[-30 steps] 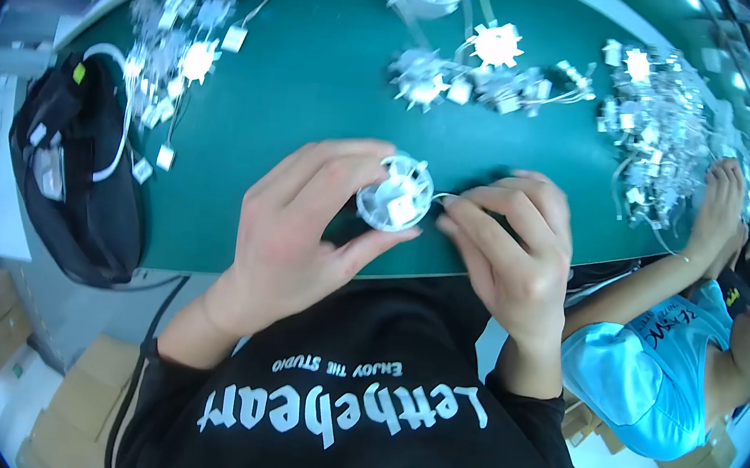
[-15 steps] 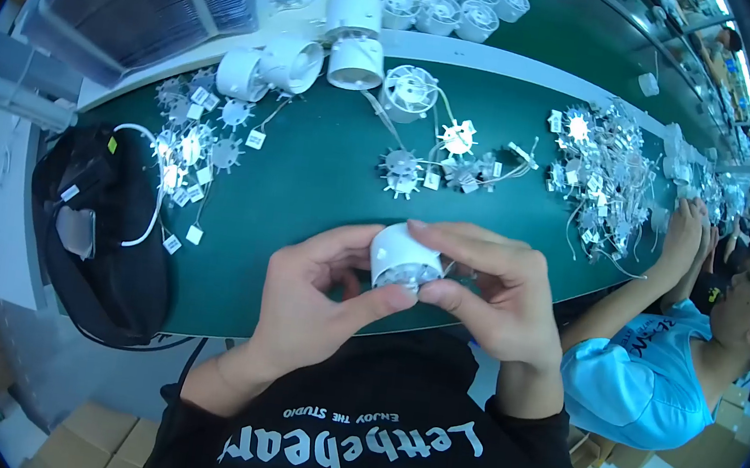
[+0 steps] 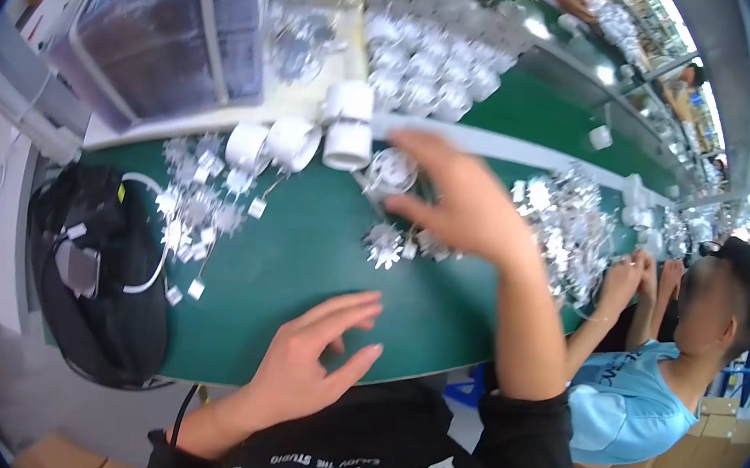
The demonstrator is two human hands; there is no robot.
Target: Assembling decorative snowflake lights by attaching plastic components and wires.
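Observation:
My right hand (image 3: 466, 203) reaches over the table, slightly blurred, with thumb and fingers apart. It is nearest a round white spoked housing (image 3: 391, 171) with wires; whether it touches it I cannot tell. Near the front edge, my left hand (image 3: 311, 351) hovers empty, fingers parted. Between the hands and the housing lie small star-shaped metal plates (image 3: 384, 244) with wires and white tags, partly covered by my right hand. Left of the housing are white cylindrical cups: two end to end (image 3: 348, 145) and two more (image 3: 293, 144) side by side.
A heap of wired metal plates (image 3: 570, 228) lies at right, a smaller group (image 3: 198, 205) at left. Behind stand rows of translucent cups (image 3: 419, 91) and a strapped plastic-wrapped stack (image 3: 166, 35). A black bag (image 3: 102, 314) sits at the left edge. A co-worker (image 3: 644, 385) works at right.
The white cup that both hands held is no longer in them. My right hand has moved forward over the table; the left has parted from it and opened. The view has tilted up.

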